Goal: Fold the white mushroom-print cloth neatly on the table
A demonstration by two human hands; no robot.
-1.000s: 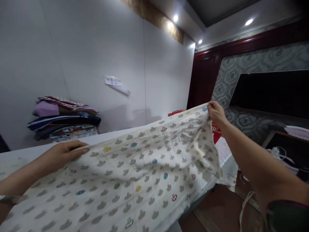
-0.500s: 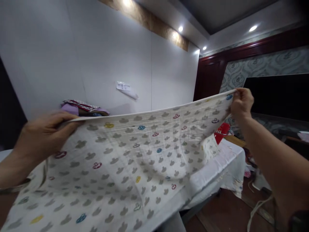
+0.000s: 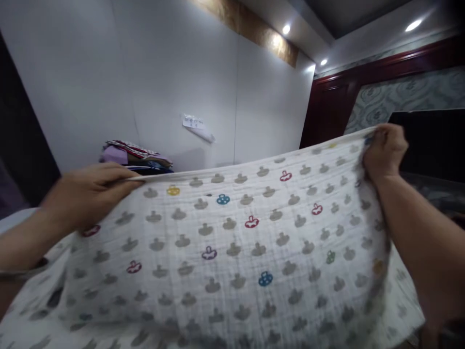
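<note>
A white muslin blanket (image 3: 232, 232), printed with grey, red, blue and yellow mushroom shapes, hangs stretched between my two hands. At its upper left edge my left hand (image 3: 92, 194) pinches the hem between thumb and fingers. My right hand (image 3: 387, 150) grips the upper right corner in a closed fist, held higher than the left. The top edge runs taut and slopes up to the right. Below, the cloth drapes in soft folds and hides most of the surface beneath it.
Behind the blanket on the left is a pile of folded clothes (image 3: 136, 157). A pale wall panel (image 3: 167, 72) with a paper label (image 3: 198, 127) stands at the back. To the right are a dark red door frame (image 3: 329, 111) and a black screen (image 3: 428, 140).
The blanket has come up and billowed toward me, now covering the white table edge and red item at right. Both hands appear shifted rightward, still holding its edge; the view has turned slightly.
</note>
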